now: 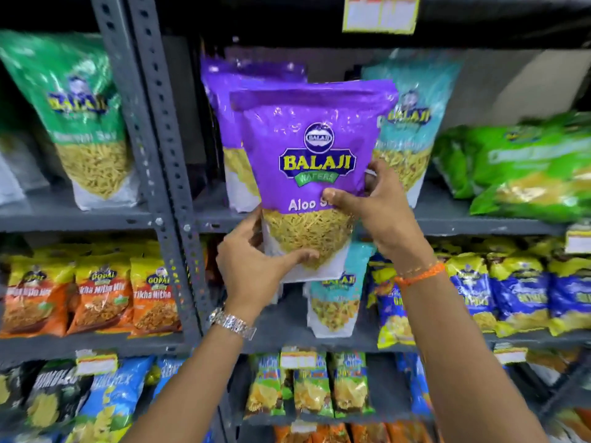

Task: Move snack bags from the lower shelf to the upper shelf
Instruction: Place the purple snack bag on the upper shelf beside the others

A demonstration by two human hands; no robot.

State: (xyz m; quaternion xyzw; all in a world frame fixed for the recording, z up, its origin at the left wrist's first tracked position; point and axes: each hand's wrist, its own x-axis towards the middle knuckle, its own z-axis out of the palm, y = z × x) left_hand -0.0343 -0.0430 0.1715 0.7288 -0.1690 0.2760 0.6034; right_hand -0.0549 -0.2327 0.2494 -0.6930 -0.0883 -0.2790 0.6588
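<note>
Holding item: purple bag (315, 148), Balaji "Aloo" label partly covered, upright, raised in front of the upper shelf (463, 220); its base hangs below that shelf's edge, over the lower shelf (287, 324).

Left hand (256, 270): grasping the bag's lower left corner, thumb across the clear window; metal watch (232, 322) on the wrist.

Right hand (380, 209): grasping the bag's right side, thumb on the front, fingers behind; orange thread (422, 273) on the wrist.

Upper shelf, behind the held bag: second purple bag (224, 123), upright; teal bag (412, 123) to its right, upright; green bags (518, 167) further right, lying tilted.

Lower shelf: one teal bag (335, 302), upright, just below the held bag; blue-and-yellow bags (511, 292) to its right.

Left bay, past the grey post (160, 155): green bag (80, 116) above; orange bags (96, 295) below.

Price tag (380, 14), yellow-edged, on the top shelf edge; print blurred.
</note>
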